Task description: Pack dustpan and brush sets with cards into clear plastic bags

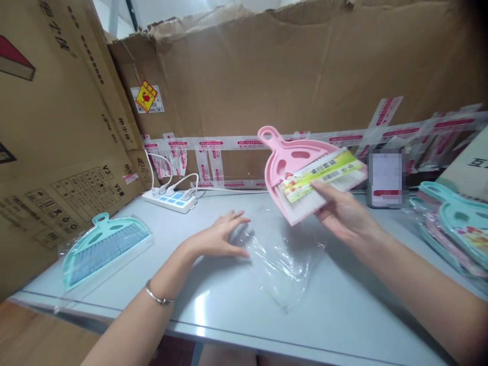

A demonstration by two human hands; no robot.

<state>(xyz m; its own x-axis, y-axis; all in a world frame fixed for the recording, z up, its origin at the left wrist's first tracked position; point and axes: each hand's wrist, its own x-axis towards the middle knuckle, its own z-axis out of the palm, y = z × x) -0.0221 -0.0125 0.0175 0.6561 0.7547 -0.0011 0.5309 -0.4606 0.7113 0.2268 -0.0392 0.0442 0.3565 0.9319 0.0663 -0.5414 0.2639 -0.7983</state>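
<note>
The grip of the right hand (341,211) is closed on the pink dustpan set (290,162), thumb across the front and fingers behind its lower edge. The set is held in the air above and just behind the clear bag (282,259), tilted, with its loop handle pointing up and away from the bag. A white-bristled brush (305,206) lies nested in the pan, and a yellow-green label card (324,173) runs across it.

The left hand (224,236) has no grip on anything. It lies open and flat on the table (324,325), fingers spread, with the fingertips touching the left edge of the clear bag. A thin metal bracelet (158,297) sits on that wrist.

The clear bag lies crumpled and flat on the table between the two forearms.

Well to the left of the bag lies a teal dustpan set (102,246), already wrapped in clear plastic. Behind the bag and to its left is a white power strip (170,199) with cables plugged in. Far to the right of the bag is a stack of dustpan sets (453,229), teal on top. Behind the bag a taped cardboard wall (267,76) stands along the back of the table.
</note>
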